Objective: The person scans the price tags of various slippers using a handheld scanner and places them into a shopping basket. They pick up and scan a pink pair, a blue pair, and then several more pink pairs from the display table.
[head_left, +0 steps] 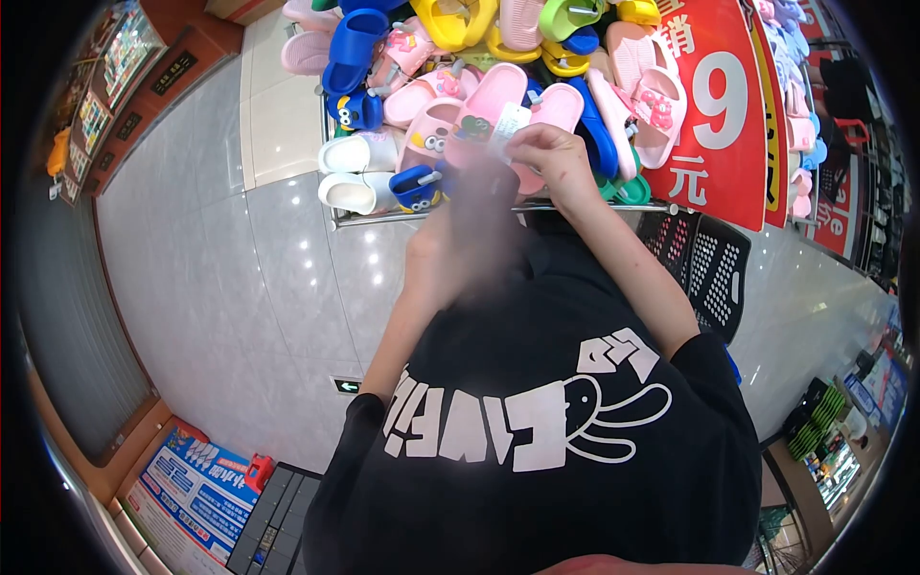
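My right hand pinches the edge of a white tag between thumb and fingers. The tag lies over a pink slipper with a green figure on its strap, at the front of the slipper pile. My left hand is raised just below the pile, near the same slipper. A dark blurred smear covers its fingers, so I cannot see what they hold. Close by are a pink slipper with cartoon eyes, a blue one and white ones.
The slippers lie on a metal-edged rack. A red price sign stands at its right. Beside the rack is a black perforated chair. Grey tiled floor spreads to the left, with a blue-and-white box at the lower left.
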Motion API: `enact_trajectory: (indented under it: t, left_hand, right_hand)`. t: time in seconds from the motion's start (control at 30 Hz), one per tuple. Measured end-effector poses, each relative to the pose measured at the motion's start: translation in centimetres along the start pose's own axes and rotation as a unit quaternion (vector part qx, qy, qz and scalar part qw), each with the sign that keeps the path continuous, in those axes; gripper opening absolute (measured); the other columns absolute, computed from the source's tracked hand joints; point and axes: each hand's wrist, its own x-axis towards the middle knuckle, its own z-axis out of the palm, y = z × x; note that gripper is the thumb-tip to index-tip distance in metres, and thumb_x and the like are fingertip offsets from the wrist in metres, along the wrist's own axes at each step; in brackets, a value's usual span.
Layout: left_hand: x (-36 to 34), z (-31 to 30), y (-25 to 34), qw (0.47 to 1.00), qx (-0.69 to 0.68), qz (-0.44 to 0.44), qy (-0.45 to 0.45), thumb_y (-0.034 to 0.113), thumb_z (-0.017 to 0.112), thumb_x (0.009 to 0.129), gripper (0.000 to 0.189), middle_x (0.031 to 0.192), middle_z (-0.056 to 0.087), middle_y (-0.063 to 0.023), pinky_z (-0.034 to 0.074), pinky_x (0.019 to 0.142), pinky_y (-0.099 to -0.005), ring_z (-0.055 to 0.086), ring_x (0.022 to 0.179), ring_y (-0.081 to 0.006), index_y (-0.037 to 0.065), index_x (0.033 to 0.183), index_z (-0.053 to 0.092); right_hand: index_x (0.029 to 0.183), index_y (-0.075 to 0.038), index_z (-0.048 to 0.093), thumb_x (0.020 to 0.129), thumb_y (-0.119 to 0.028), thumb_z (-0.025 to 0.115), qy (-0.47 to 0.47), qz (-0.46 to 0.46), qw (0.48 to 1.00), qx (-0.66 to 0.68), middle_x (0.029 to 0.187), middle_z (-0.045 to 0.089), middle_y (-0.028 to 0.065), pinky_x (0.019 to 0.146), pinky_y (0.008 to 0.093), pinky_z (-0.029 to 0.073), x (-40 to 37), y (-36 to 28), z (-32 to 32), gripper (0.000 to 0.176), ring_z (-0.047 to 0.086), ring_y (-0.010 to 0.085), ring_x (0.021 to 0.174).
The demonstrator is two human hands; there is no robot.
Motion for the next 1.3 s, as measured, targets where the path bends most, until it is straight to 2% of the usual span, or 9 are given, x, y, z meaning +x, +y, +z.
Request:
enact_trajectory:
  t: [0.6, 0.7, 0.83, 0.9, 1.07, 1.1, 1.17, 1.23, 1.3]
  left_hand:
    - [-0.8, 0.1, -1.0, 0.996, -0.037, -0.074, -0.01, 0.018, 0.07, 0.077, 0.047, 0.11, 0.065, -0.0207, 0.049, 0.086, -0.0383, 0.063, 0.101, -0.0361, 0.005, 0.12, 0.059]
    - [-1.1, 0.5, -2.3, 0.999, -0.026, -0.034, -0.009, 0.012, 0.07, 0.074, 0.048, 0.105, 0.066, -0.0199, 0.05, 0.084, -0.0384, 0.064, 0.097, -0.036, 0.003, 0.12, 0.059]
    - [-1.1, 0.9, -2.0, 1.0, -0.012, -0.002, -0.028, 0.01, 0.07, 0.073, 0.047, 0.102, 0.066, -0.0196, 0.05, 0.082, -0.0385, 0.064, 0.095, -0.0354, 0.001, 0.118, 0.06]
    - [-1.0, 1.1, -1.6, 0.999, 0.002, 0.006, -0.041, 0.009, 0.069, 0.073, 0.046, 0.101, 0.066, -0.0196, 0.05, 0.082, -0.0386, 0.064, 0.095, -0.0354, 0.001, 0.117, 0.06]
    - [-1.1, 2.3, -1.7, 0.994, 0.041, 0.043, -0.092, 0.008, 0.068, 0.071, 0.044, 0.098, 0.065, -0.0206, 0.05, 0.081, -0.0402, 0.063, 0.092, -0.0366, 0.001, 0.114, 0.061]
    - [-1.2, 2.6, -1.7, 0.993, 0.04, 0.051, -0.097, 0.008, 0.068, 0.071, 0.044, 0.098, 0.065, -0.0206, 0.05, 0.081, -0.0402, 0.063, 0.092, -0.0366, 0.001, 0.114, 0.061]
    - [-1.4, 3.1, -1.4, 0.985, 0.055, 0.091, -0.136, 0.009, 0.067, 0.071, 0.045, 0.098, 0.065, -0.0215, 0.049, 0.08, -0.0426, 0.062, 0.092, -0.0383, 0.001, 0.115, 0.06]
    - [-1.3, 3.7, -0.6, 0.977, 0.078, 0.1, -0.171, 0.01, 0.067, 0.071, 0.045, 0.099, 0.065, -0.0218, 0.049, 0.081, -0.0434, 0.062, 0.092, -0.0389, 0.001, 0.115, 0.06]
    - [-1.1, 4.5, 0.4, 0.964, 0.104, 0.115, -0.214, 0.011, 0.067, 0.072, 0.046, 0.1, 0.065, -0.022, 0.049, 0.081, -0.0443, 0.062, 0.093, -0.0395, 0.002, 0.116, 0.059]
  right_hand:
    - [0.093, 0.002, 0.069, 0.081, -0.004, 0.066, -0.071, -0.016, 0.995, -0.071, 0.088, 0.069, 0.003, 0.078, 0.0252, 0.049, -0.1, -0.4, -1.3, 0.014, 0.063, 0.0104, 0.081]
    - [0.1, 0.002, 0.068, 0.082, -0.008, 0.065, -0.08, -0.21, 0.927, -0.299, 0.092, 0.07, 0.0058, 0.076, 0.0263, 0.052, 2.0, -1.6, -1.7, 0.02, 0.065, 0.0126, 0.085]
    - [0.09, -0.001, 0.068, 0.078, -0.007, 0.062, -0.083, -0.094, 0.99, -0.069, 0.093, 0.069, 0.0142, 0.068, 0.0352, 0.055, 4.5, -3.1, -0.3, 0.015, 0.068, 0.027, 0.077]
    - [0.097, 0.001, 0.069, 0.079, -0.012, 0.06, -0.099, -0.135, 0.869, -0.465, 0.09, 0.068, 0.021, 0.072, 0.0404, 0.053, 5.3, -1.3, -0.9, 0.023, 0.068, 0.0327, 0.078]
    - [0.101, -0.003, 0.069, 0.084, -0.018, 0.058, -0.15, -0.254, 0.83, -0.472, 0.093, 0.067, 0.0213, 0.077, 0.0437, 0.051, 0.4, 2.7, -3.2, 0.026, 0.066, 0.0368, 0.085]
    - [0.101, -0.003, 0.069, 0.087, -0.018, 0.056, -0.139, -0.144, 0.876, -0.439, 0.094, 0.068, 0.0195, 0.078, 0.0427, 0.051, -1.6, 3.0, -4.8, 0.025, 0.066, 0.0356, 0.085]
    - [0.099, 0.001, 0.066, 0.086, -0.015, 0.06, -0.111, -0.351, 0.804, -0.467, 0.084, 0.067, 0.0147, 0.068, 0.0372, 0.051, -4.1, 5.9, -8.4, 0.022, 0.064, 0.0253, 0.072]
    - [0.102, 0.002, 0.067, 0.088, -0.017, 0.059, -0.079, -0.123, 0.903, -0.404, 0.083, 0.068, 0.0164, 0.069, 0.0391, 0.052, -7.3, 5.9, -10.8, 0.025, 0.065, 0.0249, 0.072]
    - [0.1, 0.001, 0.067, 0.088, -0.018, 0.059, -0.042, -0.06, 0.923, -0.378, 0.083, 0.069, 0.017, 0.07, 0.039, 0.053, -10.1, 6.7, -13.1, 0.024, 0.066, 0.0251, 0.074]
